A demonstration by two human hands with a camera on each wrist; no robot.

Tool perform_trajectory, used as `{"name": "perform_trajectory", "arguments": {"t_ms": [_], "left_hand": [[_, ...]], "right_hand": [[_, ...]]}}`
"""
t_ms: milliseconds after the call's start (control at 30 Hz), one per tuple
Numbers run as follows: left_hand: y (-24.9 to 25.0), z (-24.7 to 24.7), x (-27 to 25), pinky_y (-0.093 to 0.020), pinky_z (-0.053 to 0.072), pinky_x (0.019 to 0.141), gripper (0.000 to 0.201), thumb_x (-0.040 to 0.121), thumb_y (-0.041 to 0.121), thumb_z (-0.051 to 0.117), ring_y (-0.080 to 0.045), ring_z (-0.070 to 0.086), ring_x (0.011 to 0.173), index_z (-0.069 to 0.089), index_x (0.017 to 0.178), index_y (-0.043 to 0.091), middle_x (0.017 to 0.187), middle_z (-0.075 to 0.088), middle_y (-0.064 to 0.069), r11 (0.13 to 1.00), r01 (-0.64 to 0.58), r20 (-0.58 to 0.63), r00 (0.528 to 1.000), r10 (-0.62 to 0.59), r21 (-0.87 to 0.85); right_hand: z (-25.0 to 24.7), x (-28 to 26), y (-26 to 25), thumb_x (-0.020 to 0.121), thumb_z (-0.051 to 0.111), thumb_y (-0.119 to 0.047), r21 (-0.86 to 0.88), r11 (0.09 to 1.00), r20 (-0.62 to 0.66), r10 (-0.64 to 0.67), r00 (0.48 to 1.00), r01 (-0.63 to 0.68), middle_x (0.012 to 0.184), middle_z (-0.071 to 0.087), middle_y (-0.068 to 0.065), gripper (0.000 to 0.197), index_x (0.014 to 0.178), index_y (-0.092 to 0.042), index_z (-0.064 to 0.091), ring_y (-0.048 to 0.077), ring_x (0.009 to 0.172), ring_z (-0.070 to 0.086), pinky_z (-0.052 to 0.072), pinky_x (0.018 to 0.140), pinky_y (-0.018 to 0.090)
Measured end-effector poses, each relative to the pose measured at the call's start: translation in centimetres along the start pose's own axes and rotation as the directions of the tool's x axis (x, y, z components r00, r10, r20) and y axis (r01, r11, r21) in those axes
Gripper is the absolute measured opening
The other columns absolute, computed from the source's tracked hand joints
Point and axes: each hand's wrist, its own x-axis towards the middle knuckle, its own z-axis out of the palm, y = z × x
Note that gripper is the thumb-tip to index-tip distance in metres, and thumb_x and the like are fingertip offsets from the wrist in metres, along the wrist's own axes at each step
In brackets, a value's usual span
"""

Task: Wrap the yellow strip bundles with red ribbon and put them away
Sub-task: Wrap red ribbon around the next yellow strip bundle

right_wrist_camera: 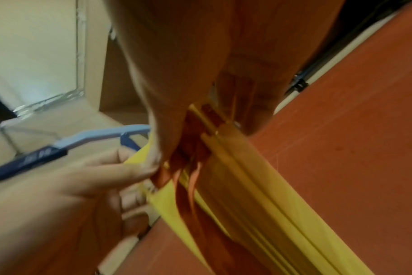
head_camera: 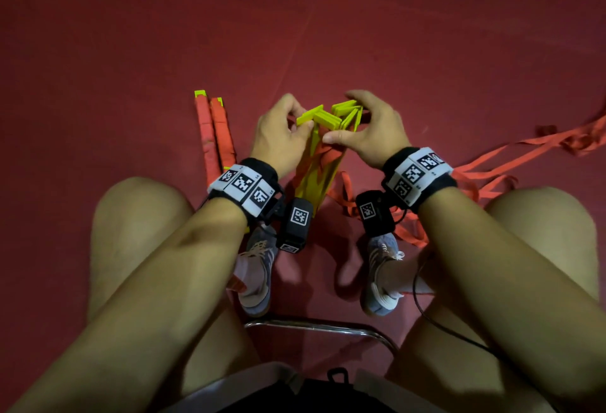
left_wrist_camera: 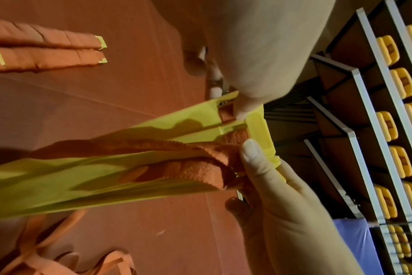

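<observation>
1. Red-wrapped bundles (head_camera: pixel 214 137): two, finished, lying side by side on the floor (head_camera: pixel 131 52) at far left. Yellow ends show at their tops.
2. Left hand (head_camera: pixel 282 140): fingers (head_camera: pixel 288 102) curled, pinching the top end of one strip. The wrist view shows the thumb pressing ribbon against a strip face.
3. Strips (head_camera: pixel 319 180): yellow, flat and stiff-looking. They form one loose bundle held upright between the knees, with the lower end down toward the floor. The tops are fanned apart, not yet squared.
4. Right hand (head_camera: pixel 370 137): fingers curled over the fanned tops, with the thumb pressed on the near face just above the ribbon crossing.
5. Ribbon (left_wrist_camera: pixel 195 167): red, woven, passing through slots at the strip ends and crossing the bundle's middle. The slack trails in tangled loops over the floor to the right.
6. Step in hand, as judged: gathering the strip tops before wrapping.
   - Close the fan first so the edges sit flush.
   - Keep one thumb pinning the ribbon so it cannot slip.
   - Draw the slack free of its tangles.
   - Lay each turn tight and overlapping, as on the finished pair.
</observation>
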Motion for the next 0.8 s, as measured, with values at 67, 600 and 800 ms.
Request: {"name": "perform_trajectory", "arguments": {"t_ms": [67,600,800], "left_hand": [[0.4,0.1,0.0,-0.037,0.055,0.07,0.019,0.073,0.02,0.063,-0.018,0.07,0.083,0.045,0.075,0.027,0.097,0.074,0.003,0.995,0.05,0.076,0.996,-0.043,-0.092],[0.9,0.0,-0.3,-0.027,0.044,0.09,0.056,0.064,0.032,0.071,-0.015,0.057,0.107,0.06,0.119,0.027,0.113,0.059,0.002,0.997,0.068,0.12,0.99,-0.073,0.047],[1.5,-0.2,-1.1,-0.037,0.041,0.102,0.056,0.074,0.024,0.07,-0.033,0.047,0.115,0.06,0.129,0.023,0.132,0.044,-0.012,0.922,-0.199,0.065,0.98,0.188,0.333]], "right_hand": [[-0.5,0.3,0.0,0.058,0.097,-0.03,0.1,0.994,0.103,0.022,0.994,-0.033,0.123,0.064,-0.002,0.092,0.139,-0.017,0.055,0.001,0.097,0.064,0.051,0.09,0.013],[0.6,-0.1,-0.4,0.05,0.08,-0.059,0.077,0.996,0.083,-0.053,0.995,0.046,0.083,0.066,-0.017,0.052,0.092,-0.036,0.059,0.002,0.073,0.061,0.058,0.081,0.038],[1.1,0.1,-1.0,0.058,0.091,-0.049,0.018,0.996,-0.096,0.085,0.992,-0.084,0.083,0.07,-0.004,0.049,0.089,-0.02,0.065,0.018,0.08,0.065,0.053,0.077,0.036]]}}
